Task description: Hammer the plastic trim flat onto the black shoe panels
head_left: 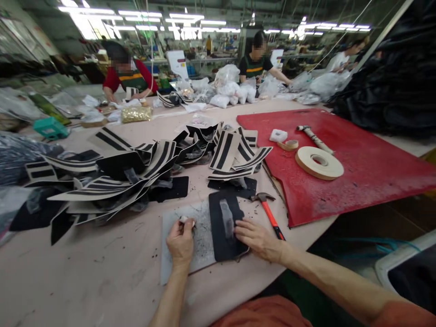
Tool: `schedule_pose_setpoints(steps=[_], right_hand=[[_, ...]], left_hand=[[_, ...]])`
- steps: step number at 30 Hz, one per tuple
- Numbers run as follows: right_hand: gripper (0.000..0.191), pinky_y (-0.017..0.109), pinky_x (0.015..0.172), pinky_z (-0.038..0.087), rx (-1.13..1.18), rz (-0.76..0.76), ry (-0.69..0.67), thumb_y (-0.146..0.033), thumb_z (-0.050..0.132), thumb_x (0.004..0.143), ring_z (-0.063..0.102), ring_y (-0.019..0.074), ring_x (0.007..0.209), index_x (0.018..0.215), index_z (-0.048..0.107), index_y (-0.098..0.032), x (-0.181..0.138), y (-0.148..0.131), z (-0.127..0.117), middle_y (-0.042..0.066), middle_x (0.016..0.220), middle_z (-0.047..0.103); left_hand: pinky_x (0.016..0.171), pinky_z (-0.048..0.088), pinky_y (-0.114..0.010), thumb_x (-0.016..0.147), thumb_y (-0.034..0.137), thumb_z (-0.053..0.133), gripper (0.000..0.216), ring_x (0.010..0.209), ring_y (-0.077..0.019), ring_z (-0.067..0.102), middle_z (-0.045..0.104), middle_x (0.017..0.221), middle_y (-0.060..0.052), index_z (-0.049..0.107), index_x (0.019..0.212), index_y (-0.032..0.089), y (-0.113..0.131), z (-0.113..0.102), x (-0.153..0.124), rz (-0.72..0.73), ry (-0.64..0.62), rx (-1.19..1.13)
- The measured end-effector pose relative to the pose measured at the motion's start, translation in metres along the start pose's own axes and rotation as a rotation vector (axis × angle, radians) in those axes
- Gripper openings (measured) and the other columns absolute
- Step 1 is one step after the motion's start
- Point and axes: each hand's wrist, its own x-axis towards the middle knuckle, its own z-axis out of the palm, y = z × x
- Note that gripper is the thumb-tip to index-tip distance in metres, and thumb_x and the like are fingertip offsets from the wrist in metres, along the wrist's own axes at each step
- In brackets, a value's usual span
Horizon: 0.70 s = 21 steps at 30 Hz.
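Note:
Before me a black panel with rounded corners lies partly on a grey board, which is strewn with dark specks. A cloudy plastic-wrapped piece rests along the panel's middle. My left hand is closed over the board, with a small whitish piece pinched between thumb and fingers; its exact kind is too small to make out. On the panel's right edge, the fingers of my right hand lie stretched out flat. A claw hammer with an orange and black handle lies just beyond that hand.
Striped black-and-cream panels are heaped behind the board. To the right, a red mat carries a tape roll, a smaller roll and a wrapped-handled hammer. Co-workers sit across the table among plastic bags.

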Motion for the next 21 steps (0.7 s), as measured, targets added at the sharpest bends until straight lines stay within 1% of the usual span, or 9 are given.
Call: schedule_pose_setpoints(steps=[1, 3, 5, 7, 9, 12, 16, 18, 21], right_hand=[[0.044, 0.049, 0.116, 0.036, 0.042, -0.002, -0.045, -0.009, 0.032, 0.091, 0.044, 0.022, 0.139, 0.122, 0.063, -0.016, -0.012, -0.004, 0.01, 0.013, 0.131, 0.064], [0.043, 0.048, 0.117, 0.034, 0.101, 0.012, -0.08, -0.009, 0.031, 0.092, 0.04, 0.0208, 0.142, 0.122, 0.062, -0.014, -0.025, -0.005, 0.018, 0.015, 0.134, 0.062], [0.042, 0.047, 0.119, 0.032, 0.128, 0.002, -0.078, -0.01, 0.03, 0.093, 0.038, 0.0203, 0.143, 0.121, 0.061, -0.012, -0.028, -0.003, 0.016, 0.016, 0.134, 0.062], [0.041, 0.048, 0.119, 0.032, 0.143, -0.047, -0.067, -0.012, 0.031, 0.093, 0.035, 0.0209, 0.144, 0.121, 0.061, -0.011, -0.028, -0.001, 0.012, 0.017, 0.133, 0.062], [0.039, 0.049, 0.119, 0.032, 0.149, -0.091, -0.064, -0.013, 0.033, 0.094, 0.034, 0.0215, 0.145, 0.122, 0.06, -0.01, -0.028, 0.001, 0.01, 0.018, 0.132, 0.062], [0.038, 0.049, 0.119, 0.031, 0.148, -0.106, -0.057, -0.014, 0.035, 0.094, 0.033, 0.0224, 0.145, 0.123, 0.059, -0.011, -0.029, 0.001, 0.012, 0.017, 0.132, 0.062], [0.036, 0.05, 0.118, 0.032, 0.169, -0.089, -0.064, -0.013, 0.037, 0.093, 0.036, 0.0228, 0.144, 0.121, 0.06, -0.012, -0.031, -0.001, 0.013, 0.016, 0.131, 0.063], [0.035, 0.05, 0.118, 0.032, 0.178, -0.076, -0.057, -0.012, 0.037, 0.092, 0.037, 0.0227, 0.143, 0.119, 0.06, -0.012, -0.032, -0.002, 0.013, 0.016, 0.13, 0.063], [0.035, 0.049, 0.118, 0.032, 0.194, -0.055, -0.037, -0.011, 0.038, 0.092, 0.039, 0.022, 0.142, 0.118, 0.061, -0.013, -0.032, -0.003, 0.013, 0.016, 0.128, 0.065]], left_hand=[[0.076, 0.056, -0.029, 0.079, 0.047, 0.065, 0.032, 0.079, -0.0221, 0.073, 0.077, 0.081, -0.007, 0.071, 0.084, 0.016, -0.002, -0.001, 0.001, -0.002, -0.005, -0.016], [0.077, 0.056, -0.03, 0.079, 0.047, 0.066, 0.032, 0.078, -0.0217, 0.073, 0.077, 0.081, -0.007, 0.071, 0.084, 0.015, -0.005, -0.001, 0.001, 0.0, -0.013, -0.039], [0.077, 0.057, -0.031, 0.079, 0.046, 0.067, 0.032, 0.078, -0.0218, 0.073, 0.076, 0.081, -0.007, 0.071, 0.085, 0.015, -0.002, 0.002, 0.001, 0.0, -0.015, -0.074], [0.077, 0.058, -0.031, 0.079, 0.045, 0.068, 0.032, 0.078, -0.0216, 0.073, 0.077, 0.082, -0.007, 0.072, 0.087, 0.015, 0.006, 0.009, -0.002, 0.011, -0.037, -0.126], [0.079, 0.059, -0.032, 0.08, 0.044, 0.07, 0.031, 0.08, -0.0213, 0.074, 0.077, 0.085, -0.007, 0.072, 0.091, 0.015, 0.017, 0.023, -0.003, 0.034, -0.108, -0.212], [0.084, 0.059, -0.034, 0.08, 0.042, 0.071, 0.03, 0.084, -0.0211, 0.074, 0.077, 0.091, -0.007, 0.071, 0.095, 0.016, 0.031, 0.053, 0.0, 0.056, -0.233, -0.362], [0.082, 0.059, -0.034, 0.08, 0.04, 0.071, 0.028, 0.084, -0.0207, 0.074, 0.077, 0.091, -0.007, 0.069, 0.094, 0.016, 0.03, 0.09, 0.013, 0.037, -0.318, -0.438], [0.082, 0.059, -0.034, 0.082, 0.039, 0.07, 0.027, 0.084, -0.0208, 0.074, 0.077, 0.092, -0.008, 0.069, 0.095, 0.016, 0.023, 0.1, 0.017, 0.037, -0.345, -0.415], [0.083, 0.058, -0.034, 0.084, 0.039, 0.068, 0.026, 0.086, -0.0208, 0.074, 0.077, 0.093, -0.008, 0.069, 0.096, 0.016, 0.016, 0.103, 0.019, 0.055, -0.374, -0.369]])
